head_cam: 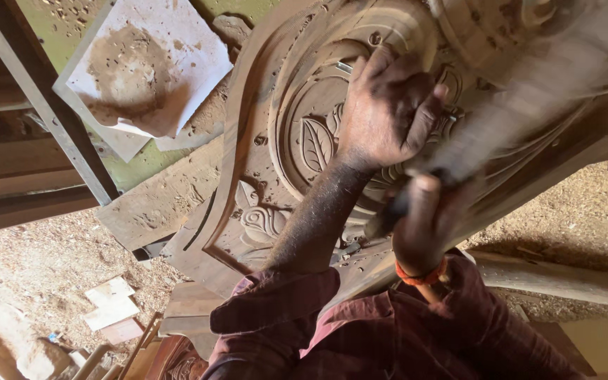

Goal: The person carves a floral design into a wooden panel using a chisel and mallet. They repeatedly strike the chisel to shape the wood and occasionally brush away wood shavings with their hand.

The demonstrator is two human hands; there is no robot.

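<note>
Head view: left hand (pixel 386 105) presses clenched fingers around a chisel (pixel 346 68) against the carved wooden panel (pixel 283 141) at frame centre, steadying its edge; right hand (pixel 427 225) grips a blurred mallet (pixel 501 119) raised to its right

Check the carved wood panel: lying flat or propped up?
Cannot tell for sure. The carved panel fills the view under the left hand, but the steep head-camera angle hides how it is supported.

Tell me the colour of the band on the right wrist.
Orange, a thin band just above the dark red sleeve cuff, seen in the head view.
</note>
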